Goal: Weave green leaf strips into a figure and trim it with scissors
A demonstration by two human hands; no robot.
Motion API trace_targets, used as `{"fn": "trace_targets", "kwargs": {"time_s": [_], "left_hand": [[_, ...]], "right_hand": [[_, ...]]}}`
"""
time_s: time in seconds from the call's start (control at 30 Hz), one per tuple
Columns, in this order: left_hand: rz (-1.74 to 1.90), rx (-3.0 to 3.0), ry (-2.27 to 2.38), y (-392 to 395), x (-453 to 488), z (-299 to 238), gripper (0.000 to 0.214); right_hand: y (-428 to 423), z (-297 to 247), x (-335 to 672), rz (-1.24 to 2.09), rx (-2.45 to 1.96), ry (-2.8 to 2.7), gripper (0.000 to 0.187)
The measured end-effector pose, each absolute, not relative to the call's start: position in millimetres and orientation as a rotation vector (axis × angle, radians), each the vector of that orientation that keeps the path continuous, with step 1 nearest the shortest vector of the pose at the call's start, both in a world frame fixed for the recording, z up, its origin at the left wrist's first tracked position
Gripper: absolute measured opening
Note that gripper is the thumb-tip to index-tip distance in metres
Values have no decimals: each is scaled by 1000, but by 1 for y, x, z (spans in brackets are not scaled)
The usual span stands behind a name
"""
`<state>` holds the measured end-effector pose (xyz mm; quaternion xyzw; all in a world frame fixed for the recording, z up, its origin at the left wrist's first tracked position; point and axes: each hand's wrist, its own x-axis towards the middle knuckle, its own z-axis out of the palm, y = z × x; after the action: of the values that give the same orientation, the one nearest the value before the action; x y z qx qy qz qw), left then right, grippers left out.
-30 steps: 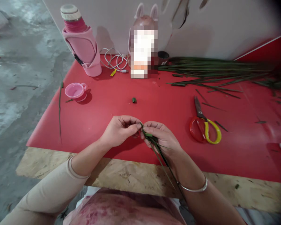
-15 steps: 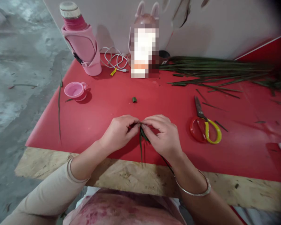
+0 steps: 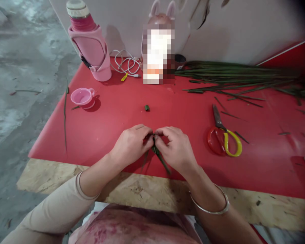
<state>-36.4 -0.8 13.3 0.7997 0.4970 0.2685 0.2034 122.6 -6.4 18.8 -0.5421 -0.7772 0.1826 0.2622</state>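
— Well, what is held over the near edge of the counter point(image 3: 104, 135)?

— A narrow green leaf strip point(image 3: 161, 160) is pinched there between the fingertips of both hands. The left hand point(image 3: 132, 144) and the right hand point(image 3: 179, 149) are pressed together, knuckles up, and the strip's loose ends are left hanging down. It seems to be gripped from both sides so that a small fold is kept tight.

— And what is laid beyond?

— A short green offcut point(image 3: 147, 108) is seen just ahead of the hands. The scissors point(image 3: 225, 139) are laid to the right with blades closed, probably so that they can be reached by the right hand. Farther back, a bundle of long leaves point(image 3: 239, 73) is spread along the wall. The pink cup point(image 3: 82, 97), the pink bottle point(image 3: 91, 51) and a coiled cable point(image 3: 125, 64) are kept at the far left, likely out of the way.
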Motion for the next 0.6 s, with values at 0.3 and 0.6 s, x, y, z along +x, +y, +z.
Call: {"fn": "trace_targets", "kwargs": {"time_s": [0.3, 0.6], "left_hand": [[899, 1790, 1415, -5, -29, 8, 19], [731, 1671, 1387, -3, -33, 6, 24]], "right_hand": [[-5, 9, 122, 701, -1559, -1951, 11], [7, 5, 132, 976, -1512, -1852, 17]]}}
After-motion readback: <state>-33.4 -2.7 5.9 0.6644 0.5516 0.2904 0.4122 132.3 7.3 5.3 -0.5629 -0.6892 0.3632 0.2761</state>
